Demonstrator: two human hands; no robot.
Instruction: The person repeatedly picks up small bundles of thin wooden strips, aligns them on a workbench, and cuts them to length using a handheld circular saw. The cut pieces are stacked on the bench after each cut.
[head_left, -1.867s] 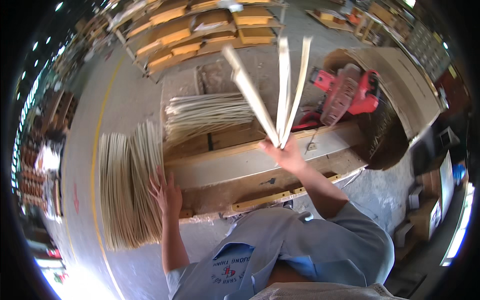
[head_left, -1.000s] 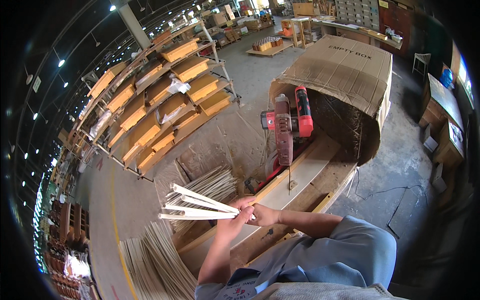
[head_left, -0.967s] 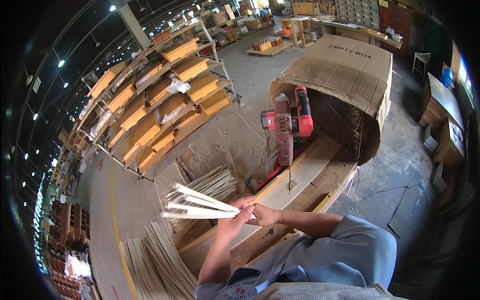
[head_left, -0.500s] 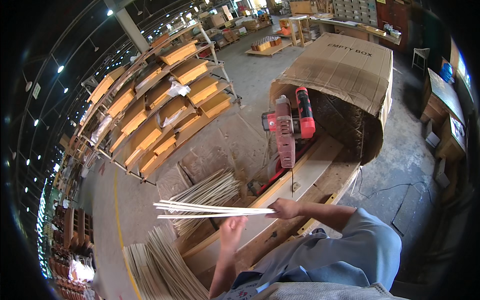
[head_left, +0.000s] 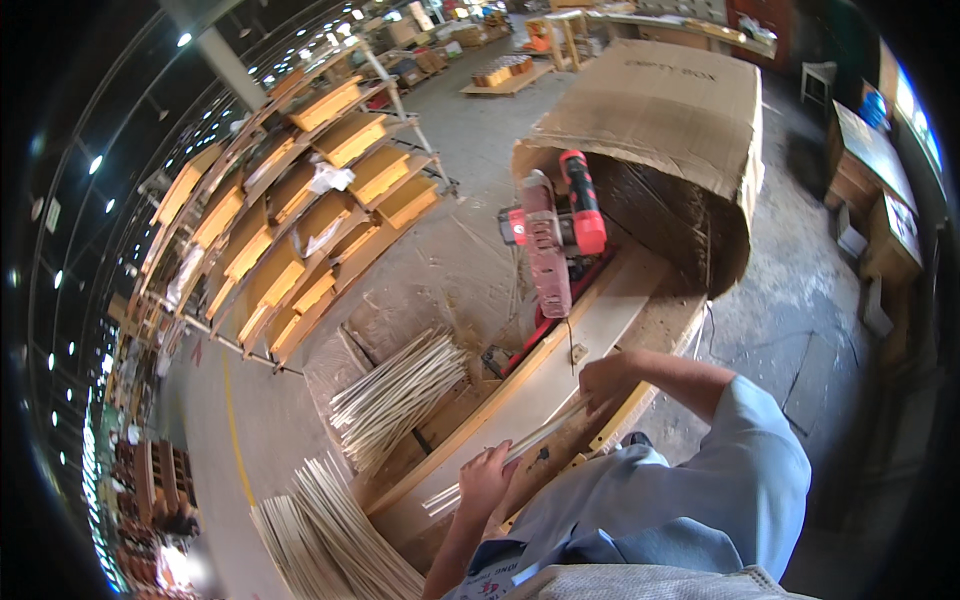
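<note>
A few thin pale wooden strips [head_left: 545, 430] lie at a slant low over the workbench, close to its white board [head_left: 512, 442]. My right hand [head_left: 604, 381] is closed round their far right end. Nearer to me, my left hand [head_left: 486, 477] is closed over them, and their left ends stick out past it. Beyond my hands stands a red and black miter saw [head_left: 548, 245] with a dusty guard. To the left of the bench lie a pile of short wooden strips [head_left: 400, 392] and, nearer, a bundle of longer strips [head_left: 335, 535].
A large cardboard box [head_left: 650, 110] gapes open behind the saw. A wooden fence [head_left: 440, 455] runs along the bench. At the far left is a slanted rack [head_left: 330, 215] with yellowish wooden parts. A dark cable [head_left: 800, 372] trails over the floor at right.
The strips have come down from above the bench and turned to line up along it. My left hand, earlier just below them, now grips them. The head view has shifted slightly.
</note>
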